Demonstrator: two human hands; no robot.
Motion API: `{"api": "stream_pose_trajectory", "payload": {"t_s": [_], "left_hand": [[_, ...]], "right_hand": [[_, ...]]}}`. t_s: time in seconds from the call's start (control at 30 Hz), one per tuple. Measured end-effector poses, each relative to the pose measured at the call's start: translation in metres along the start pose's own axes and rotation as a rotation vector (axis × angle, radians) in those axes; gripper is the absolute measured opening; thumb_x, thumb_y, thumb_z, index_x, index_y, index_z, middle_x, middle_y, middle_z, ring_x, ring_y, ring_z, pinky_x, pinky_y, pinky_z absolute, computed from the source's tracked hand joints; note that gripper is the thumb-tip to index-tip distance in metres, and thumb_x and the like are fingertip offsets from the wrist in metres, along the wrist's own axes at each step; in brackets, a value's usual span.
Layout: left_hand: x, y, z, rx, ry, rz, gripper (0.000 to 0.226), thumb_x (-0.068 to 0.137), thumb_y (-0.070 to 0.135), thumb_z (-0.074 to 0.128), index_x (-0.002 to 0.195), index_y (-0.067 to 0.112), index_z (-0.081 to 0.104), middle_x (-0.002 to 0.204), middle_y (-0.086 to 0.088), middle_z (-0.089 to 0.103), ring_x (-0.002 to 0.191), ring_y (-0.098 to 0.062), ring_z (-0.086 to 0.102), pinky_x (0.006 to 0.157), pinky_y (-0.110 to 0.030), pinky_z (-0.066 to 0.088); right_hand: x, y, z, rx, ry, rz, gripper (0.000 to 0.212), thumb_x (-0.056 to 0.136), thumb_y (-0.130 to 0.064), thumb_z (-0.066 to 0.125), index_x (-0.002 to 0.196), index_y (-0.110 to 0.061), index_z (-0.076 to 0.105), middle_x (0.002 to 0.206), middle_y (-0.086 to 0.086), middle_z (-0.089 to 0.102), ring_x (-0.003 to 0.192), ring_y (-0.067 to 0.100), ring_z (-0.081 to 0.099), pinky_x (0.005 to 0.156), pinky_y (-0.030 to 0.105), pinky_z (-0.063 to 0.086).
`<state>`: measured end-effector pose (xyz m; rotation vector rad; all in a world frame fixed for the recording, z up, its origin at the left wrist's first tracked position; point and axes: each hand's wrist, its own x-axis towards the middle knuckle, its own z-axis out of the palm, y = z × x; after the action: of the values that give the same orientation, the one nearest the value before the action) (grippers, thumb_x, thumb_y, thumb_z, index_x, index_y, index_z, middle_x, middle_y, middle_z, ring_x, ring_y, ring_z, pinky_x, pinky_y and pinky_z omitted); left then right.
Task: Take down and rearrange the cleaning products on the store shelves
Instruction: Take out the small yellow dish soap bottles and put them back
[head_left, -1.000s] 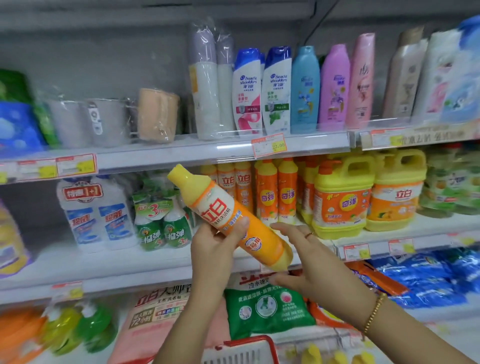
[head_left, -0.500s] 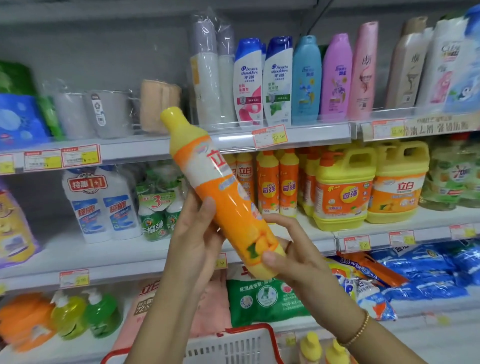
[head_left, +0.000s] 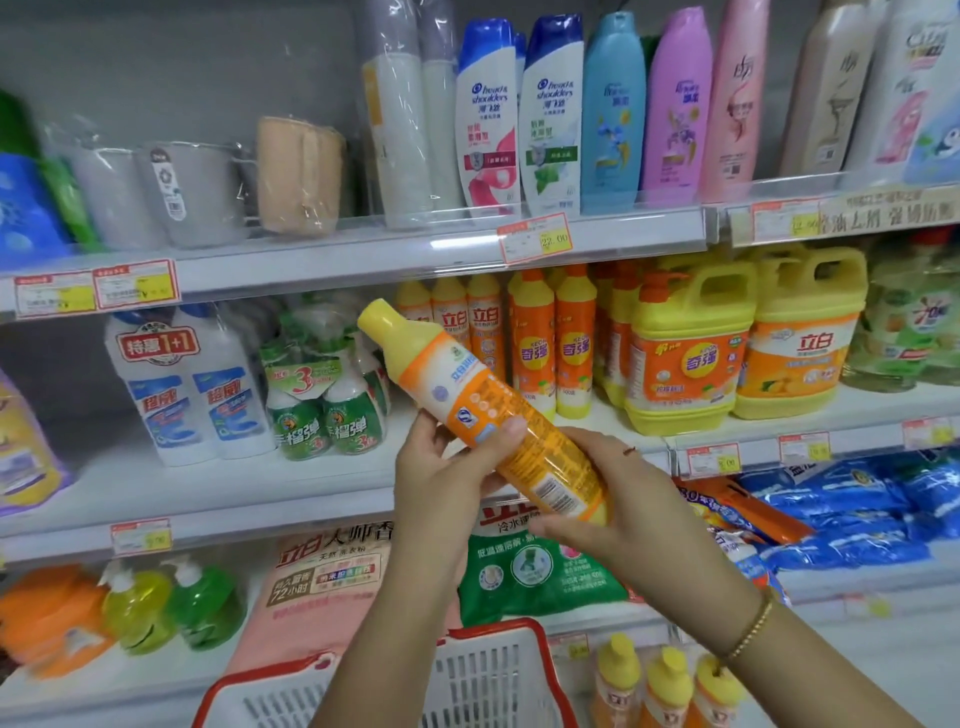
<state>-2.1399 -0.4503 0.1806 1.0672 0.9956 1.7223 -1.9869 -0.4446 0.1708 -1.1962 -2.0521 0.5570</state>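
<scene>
Detergent bottle (head_left: 496, 415) is held off the shelves, in the air before the front edge of the middle shelf (head_left: 291, 499). It is slim, with an orange body, a yellow cap and a yellow base. It is tilted, the cap up and to the left. Its back label is turned to the camera; small print and a barcode near the base can be seen.

The middle of the body is gripped by the left hand (head_left: 441, 488), the thumb laid across the label. The base is cupped by the right hand (head_left: 623, 499), fingers curled beneath it.

Matching bottles (head_left: 483, 322) are stood upright on the middle shelf behind the cap, with yellow handled jugs (head_left: 691, 343) beside them to the right. A red-rimmed white basket (head_left: 467, 680) is seen below the arms.
</scene>
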Motion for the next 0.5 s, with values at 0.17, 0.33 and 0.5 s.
{"api": "stream_pose_trajectory", "payload": {"t_s": [0.17,0.33,0.5], "left_hand": [[0.008,0.009,-0.001,0.171,-0.024,0.032,0.052,0.065,0.029,0.076,0.113,0.025,0.059,0.099,0.008,0.071,0.082,-0.004,0.070,0.065,-0.021,0.056],[0.036,0.028,-0.016,-0.187,-0.071,-0.136,0.038,0.074,0.035,0.061,0.104,0.012,0.064,0.082,0.000,0.073,0.073,-0.011,0.070,0.060,-0.027,0.058],[0.052,0.025,-0.024,-0.347,-0.109,-0.297,0.058,0.078,0.030,0.061,0.128,0.002,0.054,0.105,-0.015,0.070,0.091,-0.024,0.071,0.073,-0.038,0.060]], "right_hand": [[0.002,0.002,0.000,0.355,-0.063,0.091,0.062,0.072,-0.034,0.078,0.124,-0.043,0.044,0.102,-0.006,0.064,0.083,0.012,0.066,0.074,0.031,0.057],[-0.001,0.008,-0.001,1.343,-0.530,0.284,0.063,0.069,-0.028,0.080,0.123,-0.007,0.057,0.112,0.024,0.064,0.099,0.034,0.064,0.089,0.046,0.052],[-0.005,0.005,-0.005,1.727,-0.939,0.242,0.060,0.092,-0.035,0.055,0.124,0.015,0.047,0.110,0.037,0.057,0.093,0.044,0.063,0.082,0.046,0.053]]}}
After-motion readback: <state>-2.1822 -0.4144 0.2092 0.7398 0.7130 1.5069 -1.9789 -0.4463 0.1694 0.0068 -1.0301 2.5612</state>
